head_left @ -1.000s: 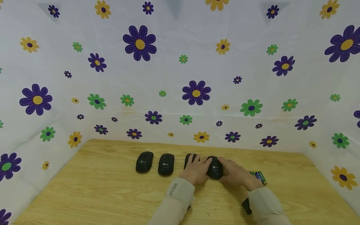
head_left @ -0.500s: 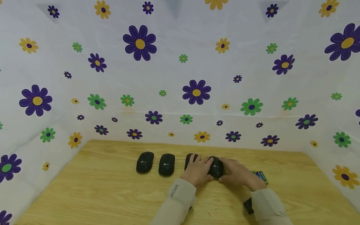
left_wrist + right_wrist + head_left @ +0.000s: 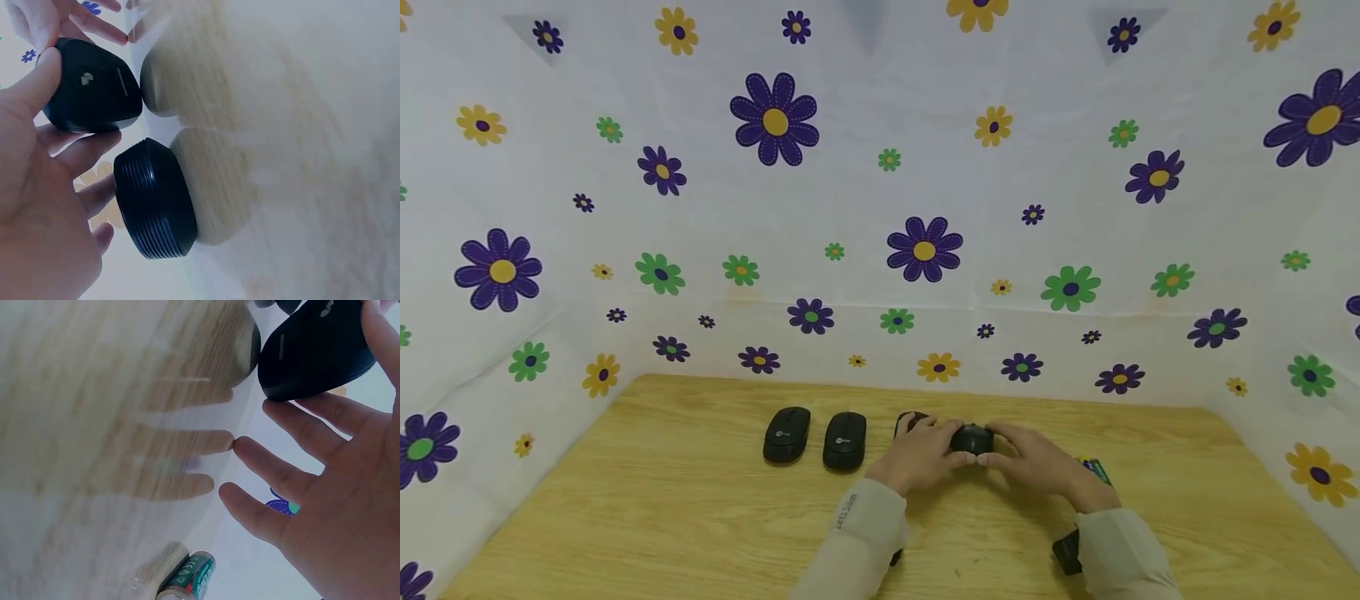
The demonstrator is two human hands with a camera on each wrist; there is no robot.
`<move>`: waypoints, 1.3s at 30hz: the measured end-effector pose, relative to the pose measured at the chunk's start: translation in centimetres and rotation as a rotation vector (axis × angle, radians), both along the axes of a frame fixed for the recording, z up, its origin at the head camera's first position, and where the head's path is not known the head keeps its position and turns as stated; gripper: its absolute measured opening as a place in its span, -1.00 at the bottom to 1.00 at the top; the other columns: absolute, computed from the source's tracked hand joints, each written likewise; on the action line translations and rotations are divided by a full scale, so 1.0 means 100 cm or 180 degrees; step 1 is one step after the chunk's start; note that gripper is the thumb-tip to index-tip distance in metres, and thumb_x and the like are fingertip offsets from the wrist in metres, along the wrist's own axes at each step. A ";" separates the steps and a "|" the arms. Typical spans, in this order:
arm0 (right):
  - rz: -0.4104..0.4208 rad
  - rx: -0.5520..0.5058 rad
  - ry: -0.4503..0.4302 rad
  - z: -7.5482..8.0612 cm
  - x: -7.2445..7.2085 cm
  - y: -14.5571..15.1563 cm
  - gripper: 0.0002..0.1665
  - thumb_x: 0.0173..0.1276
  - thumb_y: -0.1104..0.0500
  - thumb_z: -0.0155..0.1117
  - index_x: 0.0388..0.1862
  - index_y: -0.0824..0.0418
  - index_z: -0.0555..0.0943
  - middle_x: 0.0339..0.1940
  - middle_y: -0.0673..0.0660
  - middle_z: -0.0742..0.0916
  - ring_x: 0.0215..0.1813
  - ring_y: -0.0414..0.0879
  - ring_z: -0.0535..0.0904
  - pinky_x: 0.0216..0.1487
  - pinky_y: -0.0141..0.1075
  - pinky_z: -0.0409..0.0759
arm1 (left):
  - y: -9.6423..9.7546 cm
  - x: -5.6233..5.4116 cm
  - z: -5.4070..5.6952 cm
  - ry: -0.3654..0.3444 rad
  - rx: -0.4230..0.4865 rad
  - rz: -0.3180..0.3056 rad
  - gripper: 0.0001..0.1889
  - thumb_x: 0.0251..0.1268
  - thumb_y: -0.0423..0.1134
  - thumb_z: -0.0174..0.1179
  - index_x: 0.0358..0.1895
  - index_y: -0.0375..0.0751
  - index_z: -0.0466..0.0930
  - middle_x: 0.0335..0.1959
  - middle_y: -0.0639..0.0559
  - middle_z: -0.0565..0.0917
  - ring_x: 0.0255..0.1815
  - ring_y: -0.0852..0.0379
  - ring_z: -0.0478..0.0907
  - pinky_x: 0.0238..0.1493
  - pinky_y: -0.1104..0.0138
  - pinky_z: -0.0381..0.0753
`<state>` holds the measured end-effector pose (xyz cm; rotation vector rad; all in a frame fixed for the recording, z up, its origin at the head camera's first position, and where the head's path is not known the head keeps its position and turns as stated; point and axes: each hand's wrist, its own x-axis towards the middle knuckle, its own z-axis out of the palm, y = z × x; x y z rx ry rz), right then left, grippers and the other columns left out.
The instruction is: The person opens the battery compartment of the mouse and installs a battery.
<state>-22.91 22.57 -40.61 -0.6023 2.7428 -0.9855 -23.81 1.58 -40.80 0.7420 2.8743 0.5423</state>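
Observation:
Both hands hold one black computer mouse (image 3: 973,439) between them at the right end of a row of mice. My left hand (image 3: 921,454) pinches its left side, thumb at the near end, as the left wrist view shows. From the other side my right hand (image 3: 1037,464) grips it with thumb and fingers. The mouse is tilted, its top foreshortened in the head view. Another black mouse (image 3: 153,200) stands on the table beside the left fingers, which partly hide it in the head view. Two more mice, a left one (image 3: 787,435) and a middle one (image 3: 845,441), lie farther left.
Several green batteries (image 3: 1099,471) lie behind the right wrist, partly hidden. A black object (image 3: 1066,552) shows beside the right sleeve, and a dark bit (image 3: 896,557) pokes out by the left sleeve. Flowered cloth walls surround the wooden table (image 3: 662,500).
The mouse between the hands has tipped, so its logo top no longer shows in the head view. Both thumbs have come together at its near end. The other mice stay put.

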 end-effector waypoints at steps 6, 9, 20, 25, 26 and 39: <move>-0.0039 -0.0149 -0.0047 0.001 0.003 -0.001 -0.29 0.59 -0.06 0.13 0.41 0.48 0.39 0.34 0.50 0.51 0.38 0.46 0.36 0.33 0.37 0.35 | -0.001 -0.002 -0.001 0.0094 0.0291 0.0038 -0.43 0.45 0.00 0.25 0.44 -0.11 0.44 0.30 0.01 0.59 0.39 -0.01 0.41 0.54 -0.04 0.04; -0.0010 -0.0184 -0.0014 0.003 0.002 -0.001 -0.34 0.62 -0.06 0.07 0.39 0.45 0.43 0.28 0.46 0.57 0.32 0.40 0.46 0.29 0.32 0.44 | 0.001 -0.004 -0.002 0.0337 0.0336 0.0054 -0.52 0.43 -0.12 0.30 0.35 -0.13 0.52 0.20 0.00 0.66 0.26 0.02 0.54 0.48 -0.07 0.17; -0.0335 -0.0433 0.0015 0.009 -0.001 -0.010 -0.48 0.69 -0.03 -0.06 0.01 0.42 0.59 -0.34 0.13 0.68 -0.31 -0.04 0.54 -0.21 -0.19 0.55 | 0.006 -0.005 0.002 0.0464 0.0443 0.0195 -0.72 0.51 -0.09 0.20 0.10 -0.17 0.59 -0.19 0.06 0.77 -0.07 0.13 0.69 0.44 0.00 0.27; -0.0493 -0.0566 -0.0028 0.005 0.000 -0.016 -0.48 0.71 -0.01 -0.13 -0.01 0.43 0.57 -0.45 0.10 0.66 -0.44 -0.03 0.56 -0.33 -0.22 0.60 | 0.003 -0.003 0.005 0.0368 0.0423 0.0072 -0.75 0.58 -0.11 0.11 0.06 -0.21 0.54 -0.14 0.01 0.74 -0.03 0.06 0.68 0.41 0.06 0.31; -0.0520 -0.0606 -0.0039 0.005 0.000 -0.017 -0.47 0.72 -0.01 -0.14 0.01 0.44 0.56 -0.46 0.11 0.66 -0.45 -0.02 0.57 -0.34 -0.22 0.62 | 0.003 -0.003 0.005 0.0369 0.0444 0.0067 -0.75 0.58 -0.12 0.10 0.07 -0.22 0.53 -0.14 0.00 0.74 -0.02 0.05 0.67 0.39 0.08 0.34; -0.0426 -0.1226 -0.0189 0.003 0.006 -0.016 -0.51 0.69 0.08 -0.03 0.25 0.52 0.39 -0.26 0.27 0.68 -0.37 0.06 0.63 -0.44 -0.09 0.78 | 0.000 0.002 0.006 -0.0430 0.1429 0.0142 -0.55 0.61 -0.17 0.08 0.36 -0.39 0.40 -0.39 0.04 0.61 -0.48 0.22 0.46 -0.41 0.37 0.49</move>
